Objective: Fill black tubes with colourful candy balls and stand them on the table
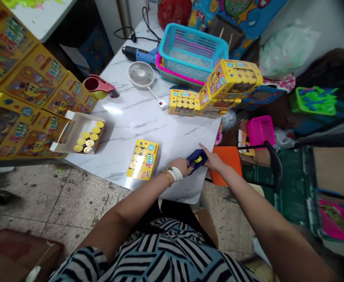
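Observation:
Over the front right part of the table, both of my hands hold a dark blue tape dispenser [197, 159] with a yellow core in its middle. My left hand [181, 166], wearing bracelets at the wrist, is closed on its left side. My right hand [212, 159] grips the right side, its index finger stretched along the far edge. Just left of my left hand lies a yellow printed box [143, 159] with round yellow lids showing in its window. Farther left, an opened box [85, 135] shows several yellow-lidded cups inside.
Yellow boxes [28, 86] are stacked at the left. A red tape dispenser [100, 87], a small fan [141, 75], a blue heat gun [142, 55] and a turquoise basket [194, 72] stand farther back. More yellow boxes [233, 80] pile by the right edge, near an orange stool [226, 166].

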The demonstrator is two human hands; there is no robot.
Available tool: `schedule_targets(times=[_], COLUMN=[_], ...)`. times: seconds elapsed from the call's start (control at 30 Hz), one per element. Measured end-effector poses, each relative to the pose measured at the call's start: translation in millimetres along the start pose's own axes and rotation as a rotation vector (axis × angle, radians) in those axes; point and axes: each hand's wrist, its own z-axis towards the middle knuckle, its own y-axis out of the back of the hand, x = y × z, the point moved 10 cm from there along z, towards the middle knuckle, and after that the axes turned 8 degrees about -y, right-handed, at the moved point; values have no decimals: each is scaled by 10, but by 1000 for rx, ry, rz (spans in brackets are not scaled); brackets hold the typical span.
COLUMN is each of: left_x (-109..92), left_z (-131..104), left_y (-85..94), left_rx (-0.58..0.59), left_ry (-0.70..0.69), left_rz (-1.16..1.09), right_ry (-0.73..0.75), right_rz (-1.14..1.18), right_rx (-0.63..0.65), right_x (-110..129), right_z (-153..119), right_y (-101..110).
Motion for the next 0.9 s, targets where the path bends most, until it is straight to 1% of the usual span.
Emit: schedule_targets(times=[0.1, 0.2, 0.27, 0.4, 0.5, 0.63, 0.73, 0.83, 0.9], left_x=[18, 36, 38, 100, 256, 489, 574, 564, 552], left_z=[180, 242, 176, -124, -326, -452, -500, -533, -543], left_y=[-82, -108, -123, -192, -281, -453, -504, -506, -514], left_rx=[102, 119, 97, 37, -2, -23, -28, -4, 15], left_ry=[74, 169, 221, 304, 371, 436, 437, 398, 370], left_rz=[-16, -46, -83, -215, -328, -471, -542, -603, -634], right_ry=[8, 24, 31, 42, 61, 134, 183, 208, 266], right_rz=[3, 6, 18, 69, 103, 138, 155, 146, 163], right_rx=[-15, -20, -17, 0, 22, 44, 53, 60, 34], right_x=[-29, -70, -102, -158, -188, -183, -165, -111, -5], right_z=[14, 35, 53, 81, 83, 43, -5, -63, -120], right_y=[-5, -31, -57, -98, -126, -186, -241, -269, -216])
